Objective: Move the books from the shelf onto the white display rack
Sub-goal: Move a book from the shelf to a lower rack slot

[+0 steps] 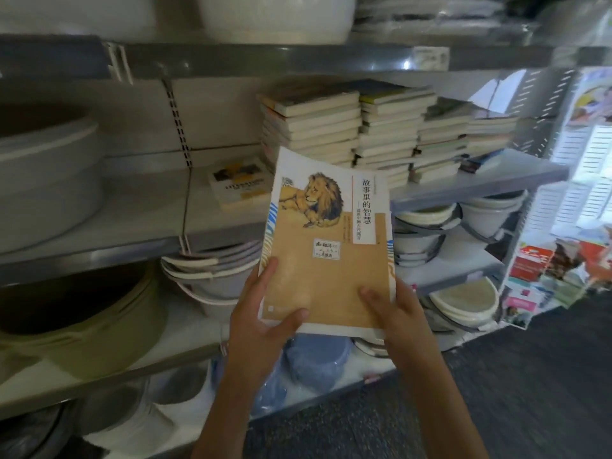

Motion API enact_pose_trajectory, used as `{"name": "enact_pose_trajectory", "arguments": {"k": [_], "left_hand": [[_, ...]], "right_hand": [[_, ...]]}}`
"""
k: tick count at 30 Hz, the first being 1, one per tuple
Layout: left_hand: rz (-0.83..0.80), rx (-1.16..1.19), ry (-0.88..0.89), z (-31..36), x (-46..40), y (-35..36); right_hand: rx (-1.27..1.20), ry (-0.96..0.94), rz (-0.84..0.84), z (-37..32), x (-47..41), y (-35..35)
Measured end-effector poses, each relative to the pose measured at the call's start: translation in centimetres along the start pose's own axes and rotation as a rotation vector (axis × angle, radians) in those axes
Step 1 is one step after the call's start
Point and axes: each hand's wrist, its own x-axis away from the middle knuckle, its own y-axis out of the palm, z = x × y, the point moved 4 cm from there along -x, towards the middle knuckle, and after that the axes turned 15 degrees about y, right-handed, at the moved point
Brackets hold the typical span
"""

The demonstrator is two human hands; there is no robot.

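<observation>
A tan and white book with a lion on its cover [328,233] is held up in front of the shelf, cover facing me. My left hand [261,323] grips its lower left corner, thumb across the cover. My right hand [397,316] grips its lower right edge, thumb on the cover. Behind it, several stacks of books [381,127] lie on the grey shelf [496,180]. A single yellow and white book [240,185] lies flat on the shelf to the left. The white display rack [583,180] stands at the far right, with books on its lower part [556,270].
Stacked white and grey basins [463,226] fill the lower shelves. Large tubs [49,180] sit at the left, and a blue basin [318,356] sits under the held book. Dark carpet [496,392] covers the floor at the lower right.
</observation>
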Motion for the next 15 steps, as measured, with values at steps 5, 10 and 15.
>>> {"name": "enact_pose_trajectory", "arguments": {"k": [5, 10, 15], "left_hand": [[-0.081, 0.180, -0.061, 3.4, 4.4, 7.4], [-0.116, 0.330, -0.252, 5.7, 6.3, 14.2], [-0.273, 0.398, -0.247, 8.7, 7.5, 21.2]], "right_hand": [[-0.118, 0.023, 0.080, 2.1, 5.5, -8.6], [-0.179, 0.018, 0.194, 3.6, 10.2, -16.4], [-0.203, 0.021, 0.347, 4.8, 13.7, -22.6]]}}
